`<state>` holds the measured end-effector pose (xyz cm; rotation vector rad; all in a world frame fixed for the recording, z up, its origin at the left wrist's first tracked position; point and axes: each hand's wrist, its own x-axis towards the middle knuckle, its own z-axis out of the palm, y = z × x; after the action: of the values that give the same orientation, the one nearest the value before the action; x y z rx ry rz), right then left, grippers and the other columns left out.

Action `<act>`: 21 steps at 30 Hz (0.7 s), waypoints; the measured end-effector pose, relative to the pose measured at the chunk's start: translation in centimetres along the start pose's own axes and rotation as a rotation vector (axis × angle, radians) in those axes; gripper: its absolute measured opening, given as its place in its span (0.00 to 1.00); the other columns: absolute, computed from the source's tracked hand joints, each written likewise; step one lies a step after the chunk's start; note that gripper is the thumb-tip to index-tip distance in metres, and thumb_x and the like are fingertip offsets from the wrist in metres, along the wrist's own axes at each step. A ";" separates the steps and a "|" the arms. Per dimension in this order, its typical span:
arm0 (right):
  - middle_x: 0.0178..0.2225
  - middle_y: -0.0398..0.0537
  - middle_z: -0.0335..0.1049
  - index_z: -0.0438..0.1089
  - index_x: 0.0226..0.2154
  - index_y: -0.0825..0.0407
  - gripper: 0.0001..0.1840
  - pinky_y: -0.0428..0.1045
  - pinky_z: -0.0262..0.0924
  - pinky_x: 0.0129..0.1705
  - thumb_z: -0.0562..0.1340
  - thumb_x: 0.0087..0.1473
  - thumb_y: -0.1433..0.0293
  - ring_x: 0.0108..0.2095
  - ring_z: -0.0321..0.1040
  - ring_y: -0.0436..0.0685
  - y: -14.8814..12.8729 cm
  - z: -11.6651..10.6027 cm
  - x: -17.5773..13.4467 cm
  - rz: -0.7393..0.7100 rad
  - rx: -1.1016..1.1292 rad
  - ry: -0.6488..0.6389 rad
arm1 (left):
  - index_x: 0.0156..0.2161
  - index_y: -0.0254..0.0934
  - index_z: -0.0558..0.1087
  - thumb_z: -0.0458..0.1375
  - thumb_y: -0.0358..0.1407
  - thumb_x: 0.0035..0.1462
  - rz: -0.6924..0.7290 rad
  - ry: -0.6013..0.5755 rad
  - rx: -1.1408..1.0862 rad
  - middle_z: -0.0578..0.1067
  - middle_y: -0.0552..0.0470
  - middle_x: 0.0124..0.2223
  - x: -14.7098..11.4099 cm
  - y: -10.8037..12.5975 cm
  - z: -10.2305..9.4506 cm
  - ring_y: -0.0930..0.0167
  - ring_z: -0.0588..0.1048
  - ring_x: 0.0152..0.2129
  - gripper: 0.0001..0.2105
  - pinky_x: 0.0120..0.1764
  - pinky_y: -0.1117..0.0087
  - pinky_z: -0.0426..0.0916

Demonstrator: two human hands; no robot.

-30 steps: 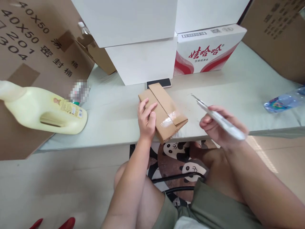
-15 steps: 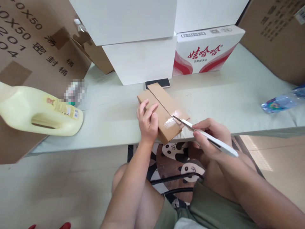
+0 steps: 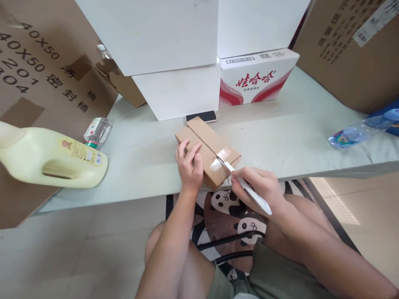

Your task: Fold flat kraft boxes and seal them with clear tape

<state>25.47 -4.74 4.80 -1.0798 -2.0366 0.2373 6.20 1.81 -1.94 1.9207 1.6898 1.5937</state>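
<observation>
A small brown cardboard box [image 3: 209, 143] lies at the front edge of the cloth-covered table, turned at an angle, with a strip of clear tape [image 3: 222, 159] across its seam. My left hand [image 3: 189, 167] grips the box's near left side, its fingers resting on the top. In my right hand [image 3: 260, 186] is a white utility knife [image 3: 251, 193]. Its blade tip meets the taped seam near the box's right end. Whether the blade has gone into the tape, I cannot tell.
A phone [image 3: 201, 117] lies behind the box, before stacked white cartons [image 3: 177, 93]. To the left are a pale yellow jug [image 3: 71, 174] and a small clear bottle [image 3: 98, 132]. A plastic bottle [image 3: 352, 135] lies at the right. Large cardboard boxes [image 3: 349, 79] flank the table.
The knife has moved left and down, and its tip now sits at the seam through the tape. My left hand keeps its hold on the box. The camera view has shifted slightly.
</observation>
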 end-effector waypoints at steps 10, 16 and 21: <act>0.22 0.40 0.67 0.68 0.30 0.50 0.06 0.43 0.54 0.23 0.59 0.58 0.74 0.20 0.60 0.47 0.9 0.9 0.4 -0.068 -0.039 0.012 | 0.49 0.37 0.79 0.48 0.38 0.65 -0.035 -0.006 -0.029 0.68 0.40 0.59 0.2 -0.1 -0.3 0.58 0.67 0.59 0.18 0.62 0.52 0.60; 0.18 0.37 0.62 0.66 0.26 0.48 0.09 0.45 0.53 0.20 0.59 0.56 0.74 0.17 0.57 0.47 0.0 -0.9 -0.4 0.018 0.030 -0.003 | 0.51 0.37 0.78 0.47 0.41 0.67 -0.031 -0.024 -0.044 0.68 0.39 0.60 0.0 -0.3 -0.3 0.58 0.66 0.59 0.20 0.60 0.52 0.63; 0.21 0.41 0.68 0.70 0.33 0.43 0.00 0.49 0.54 0.21 0.62 0.56 0.66 0.19 0.61 0.53 2.4 -2.4 -2.5 0.194 0.075 0.360 | 0.51 0.38 0.78 0.46 0.46 0.67 -0.035 0.015 -0.099 0.68 0.40 0.62 0.1 -1.7 -0.7 0.58 0.66 0.61 0.22 0.62 0.53 0.61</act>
<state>29.44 -5.56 3.76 -1.1805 -1.5950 0.1995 4.57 2.18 -2.72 1.8270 1.6081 1.6511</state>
